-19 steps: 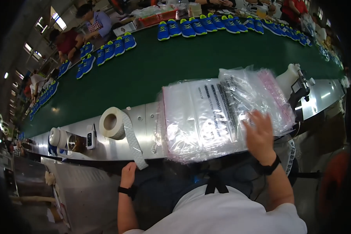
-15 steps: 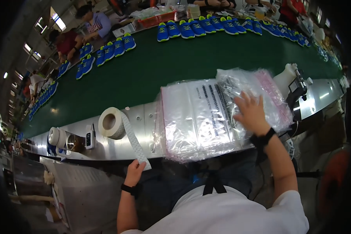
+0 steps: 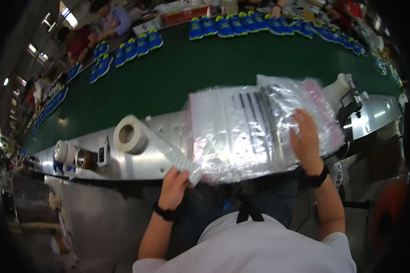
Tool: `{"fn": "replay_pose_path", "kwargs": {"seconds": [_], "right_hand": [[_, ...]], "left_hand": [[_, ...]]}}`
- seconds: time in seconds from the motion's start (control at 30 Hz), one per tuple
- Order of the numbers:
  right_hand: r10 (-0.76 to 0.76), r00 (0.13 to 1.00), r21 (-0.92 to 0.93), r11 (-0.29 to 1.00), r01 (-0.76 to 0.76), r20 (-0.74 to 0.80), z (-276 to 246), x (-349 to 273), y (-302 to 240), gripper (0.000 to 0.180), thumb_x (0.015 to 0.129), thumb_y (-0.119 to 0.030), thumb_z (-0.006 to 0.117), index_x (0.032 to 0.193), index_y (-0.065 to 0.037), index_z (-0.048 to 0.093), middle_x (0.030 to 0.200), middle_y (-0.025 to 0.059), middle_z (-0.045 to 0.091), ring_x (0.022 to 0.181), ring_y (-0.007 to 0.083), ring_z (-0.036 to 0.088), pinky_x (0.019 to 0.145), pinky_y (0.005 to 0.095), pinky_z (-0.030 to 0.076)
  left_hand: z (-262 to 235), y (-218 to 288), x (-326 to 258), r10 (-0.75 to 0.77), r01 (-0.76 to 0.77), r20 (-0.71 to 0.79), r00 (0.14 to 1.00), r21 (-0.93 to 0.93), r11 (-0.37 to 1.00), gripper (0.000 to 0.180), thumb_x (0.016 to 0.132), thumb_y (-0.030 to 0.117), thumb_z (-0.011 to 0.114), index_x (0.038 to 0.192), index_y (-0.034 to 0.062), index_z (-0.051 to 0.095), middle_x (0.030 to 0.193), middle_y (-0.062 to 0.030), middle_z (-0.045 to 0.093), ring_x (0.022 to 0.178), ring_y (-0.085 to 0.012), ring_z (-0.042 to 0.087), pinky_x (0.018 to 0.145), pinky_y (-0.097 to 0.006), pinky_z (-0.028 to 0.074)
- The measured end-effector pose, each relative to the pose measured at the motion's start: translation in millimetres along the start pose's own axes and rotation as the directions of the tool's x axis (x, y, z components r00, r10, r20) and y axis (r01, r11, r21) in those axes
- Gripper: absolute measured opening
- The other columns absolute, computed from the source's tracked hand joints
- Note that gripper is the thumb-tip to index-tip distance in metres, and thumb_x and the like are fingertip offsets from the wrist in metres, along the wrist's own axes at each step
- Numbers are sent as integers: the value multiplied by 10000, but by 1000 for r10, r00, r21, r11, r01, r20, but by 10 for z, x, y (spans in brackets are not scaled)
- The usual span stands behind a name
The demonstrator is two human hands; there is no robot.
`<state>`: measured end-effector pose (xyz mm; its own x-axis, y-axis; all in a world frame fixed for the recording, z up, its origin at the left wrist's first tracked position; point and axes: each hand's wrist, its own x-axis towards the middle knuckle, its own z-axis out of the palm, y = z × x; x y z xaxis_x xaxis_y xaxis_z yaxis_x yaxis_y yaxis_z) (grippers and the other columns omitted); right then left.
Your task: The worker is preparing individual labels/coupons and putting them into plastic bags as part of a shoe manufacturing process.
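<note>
A stack of clear plastic bags [image 3: 255, 127] with dark print lies on the metal ledge [image 3: 141, 164] in front of me. My right hand [image 3: 306, 142] rests flat on the right part of the stack, fingers spread. My left hand [image 3: 175, 185] pinches the loose end of a white label strip [image 3: 175, 157] at the ledge's front edge. The strip runs back up to a white roll [image 3: 130, 134] lying on the ledge to the left of the bags.
A green conveyor belt [image 3: 191, 73] runs behind the ledge, with blue shoes [image 3: 259, 25] lined along its far side. Other people [image 3: 109, 22] work at the far left. A white dispenser [image 3: 346, 93] stands at the right, small cylinders [image 3: 70, 154] at the left.
My left hand has risen from below the ledge and taken hold of the strip's end. My right hand has shifted slightly on the bags.
</note>
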<state>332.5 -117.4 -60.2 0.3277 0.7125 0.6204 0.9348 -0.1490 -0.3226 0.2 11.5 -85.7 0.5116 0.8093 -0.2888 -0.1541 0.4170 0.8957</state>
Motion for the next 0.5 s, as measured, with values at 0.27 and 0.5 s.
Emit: {"fn": "replay_pose_path", "kwargs": {"seconds": [0.27,0.5], "right_hand": [[-230,668,704,319,-635,707,749,-246,-1474,285,890,-128,503,1139,10,490,956,98,588,920,151,545,796,278,426],[-340,484,582,306,-754,806,807,-354,-1471,150,895,-94,482,966,24,541,866,10,562,784,55,500,699,215,424]], "left_hand": [[254,79,-46,-80,84,35,996,-122,989,168,918,139,454,1030,17,479,862,-86,583,672,-150,603,571,-262,518],[-94,6,-141,9,-30,-104,995,-203,979,198,900,144,502,1052,18,490,854,-64,567,574,-92,535,524,-233,453]]}}
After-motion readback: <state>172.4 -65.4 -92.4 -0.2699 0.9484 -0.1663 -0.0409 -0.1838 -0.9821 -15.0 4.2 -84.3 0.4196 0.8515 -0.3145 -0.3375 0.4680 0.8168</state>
